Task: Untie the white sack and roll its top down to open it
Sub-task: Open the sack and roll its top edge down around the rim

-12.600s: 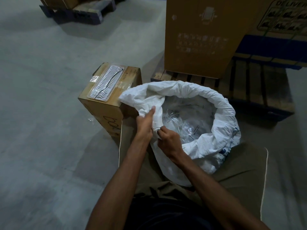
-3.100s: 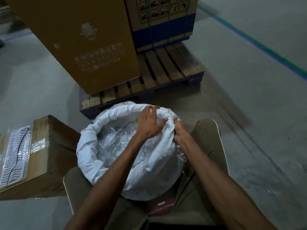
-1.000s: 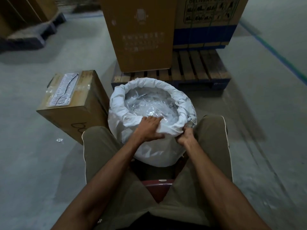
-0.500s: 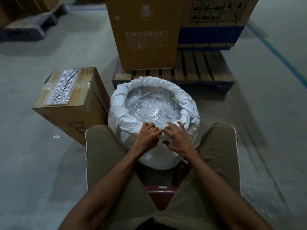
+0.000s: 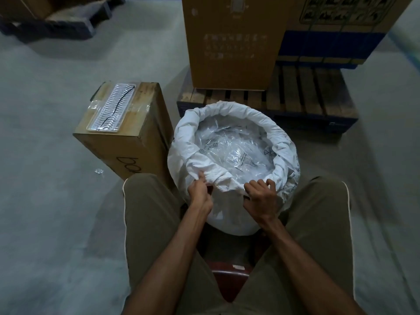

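Head view: one white sack (image 5: 231, 214) stands between my knees, mouth open. My left hand (image 5: 200, 189) pinches the rolled rim; my right hand (image 5: 261, 196) curls over it (two hands, one rim). An uneven pull could tip the sack or unroll the cuff. Beside it: one cardboard box (image 5: 127, 137), one pallet (image 5: 306, 98).

There was one white sack (image 5: 229, 214), open-topped and holding many clear plastic packets (image 5: 236, 153), too jumbled to count. Three cardboard boxes (image 5: 127, 137) were plainly visible, with two wooden pallets (image 5: 313, 96) and one clear plastic tray (image 5: 112, 108). Two hands showed: the left hand (image 5: 200, 192) and the right hand (image 5: 261, 198).
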Action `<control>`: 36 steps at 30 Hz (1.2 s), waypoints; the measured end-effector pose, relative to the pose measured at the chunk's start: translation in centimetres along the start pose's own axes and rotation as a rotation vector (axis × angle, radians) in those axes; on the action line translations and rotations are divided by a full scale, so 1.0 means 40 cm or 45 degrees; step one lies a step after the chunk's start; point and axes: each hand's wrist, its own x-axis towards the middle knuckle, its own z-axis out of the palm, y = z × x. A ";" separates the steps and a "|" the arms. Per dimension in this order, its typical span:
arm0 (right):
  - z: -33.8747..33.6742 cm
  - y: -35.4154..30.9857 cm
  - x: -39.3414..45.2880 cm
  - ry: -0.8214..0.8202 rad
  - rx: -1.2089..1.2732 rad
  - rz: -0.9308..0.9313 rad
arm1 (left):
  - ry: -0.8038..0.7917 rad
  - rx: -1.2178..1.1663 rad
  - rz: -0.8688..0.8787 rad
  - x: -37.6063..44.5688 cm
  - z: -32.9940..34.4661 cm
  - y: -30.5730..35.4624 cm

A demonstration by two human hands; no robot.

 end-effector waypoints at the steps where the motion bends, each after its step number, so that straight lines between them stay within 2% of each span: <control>1: -0.006 -0.005 0.000 -0.057 0.027 0.001 | -0.017 -0.033 -0.029 0.013 -0.002 -0.001; 4: -0.029 -0.031 -0.003 -0.256 0.116 0.042 | -0.115 -0.197 -0.103 0.013 0.002 0.004; 7: -0.038 -0.045 0.005 -0.355 0.192 0.109 | -0.105 -0.266 -0.155 0.003 0.000 0.002; 12: -0.038 -0.061 0.085 -0.681 0.273 0.012 | -0.137 -0.236 -0.132 0.022 -0.013 -0.007; 16: -0.025 -0.080 0.112 -0.624 0.351 0.125 | -0.272 0.018 -0.063 0.036 -0.027 0.016; 19: -0.013 -0.101 0.091 -0.507 0.288 0.103 | -0.008 0.364 0.132 0.077 -0.067 0.029; 21: 0.008 -0.124 0.071 -0.465 0.199 0.061 | 0.134 0.463 0.352 0.074 -0.092 0.045; 24: 0.040 -0.146 0.048 -0.407 0.050 -0.029 | 0.028 0.555 0.468 0.065 -0.056 0.069; 27: 0.062 -0.145 0.031 -0.330 -0.037 -0.111 | 0.112 0.708 0.449 0.078 -0.023 0.076; 30: 0.055 -0.145 0.016 -0.382 -0.019 -0.114 | -0.009 0.569 0.344 0.109 -0.038 0.076; 31: 0.047 -0.144 0.017 -0.440 0.020 -0.089 | 0.042 0.531 0.399 0.108 -0.044 0.067; 32: 0.040 -0.143 0.019 -0.481 0.069 -0.057 | 0.006 0.406 0.385 0.157 -0.078 0.066; 34: 0.019 -0.144 0.032 -0.539 0.255 0.065 | 0.160 0.167 0.707 0.318 -0.045 -0.010; 35: 0.010 -0.145 0.042 -0.572 0.382 0.173 | 0.281 0.088 0.806 0.324 -0.029 -0.030; 36: 0.005 -0.144 0.054 -0.606 0.457 0.262 | 0.434 0.015 0.696 0.274 -0.035 -0.028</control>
